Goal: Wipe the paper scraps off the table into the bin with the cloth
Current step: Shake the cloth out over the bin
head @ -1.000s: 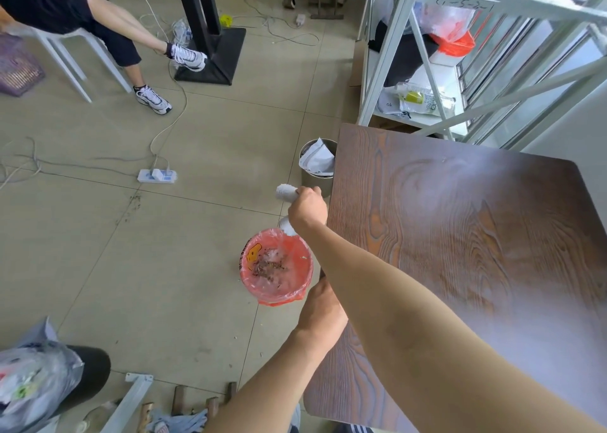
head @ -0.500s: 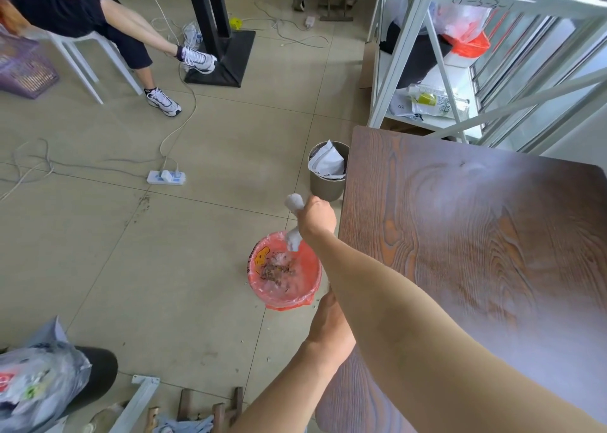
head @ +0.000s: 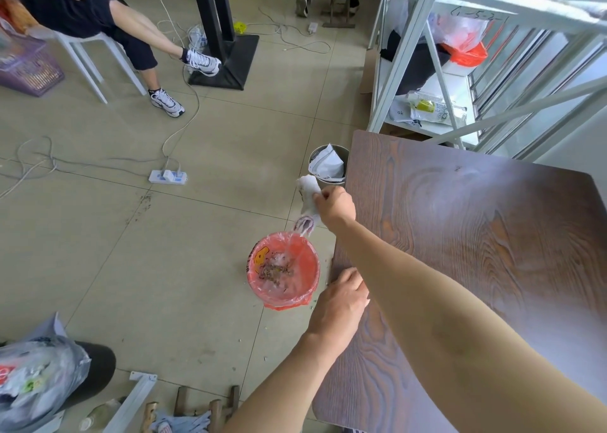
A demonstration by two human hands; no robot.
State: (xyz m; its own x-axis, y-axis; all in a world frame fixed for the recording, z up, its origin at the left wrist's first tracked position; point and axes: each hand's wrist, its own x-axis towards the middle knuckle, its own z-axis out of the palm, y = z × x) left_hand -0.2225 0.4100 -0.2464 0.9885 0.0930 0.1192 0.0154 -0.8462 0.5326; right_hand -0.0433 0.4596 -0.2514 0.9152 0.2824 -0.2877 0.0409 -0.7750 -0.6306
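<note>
A red bin (head: 283, 270) lined with clear plastic stands on the floor just left of the dark wooden table (head: 476, 235); paper scraps lie in its bottom. My right hand (head: 335, 207) is shut on a white cloth (head: 308, 196) and holds it off the table's left edge, a little beyond the bin, one end of the cloth hanging down toward the rim. My left hand (head: 341, 301) rests on the table's left edge beside the bin, fingers curled over the edge. A few tiny scraps lie on the floor near the bin.
A small grey bin (head: 328, 166) with white paper stands by the table's far left corner. A power strip (head: 167, 176) and cables lie on the floor. A seated person's legs (head: 147, 48), a black table base (head: 226, 61), a white shelf frame (head: 410, 55) and a black bag-lined bin (head: 49, 376) surround the area.
My right hand has lifted the cloth slightly up and away from over the bin. My left hand has slid forward along the table's edge, closer to the bin.
</note>
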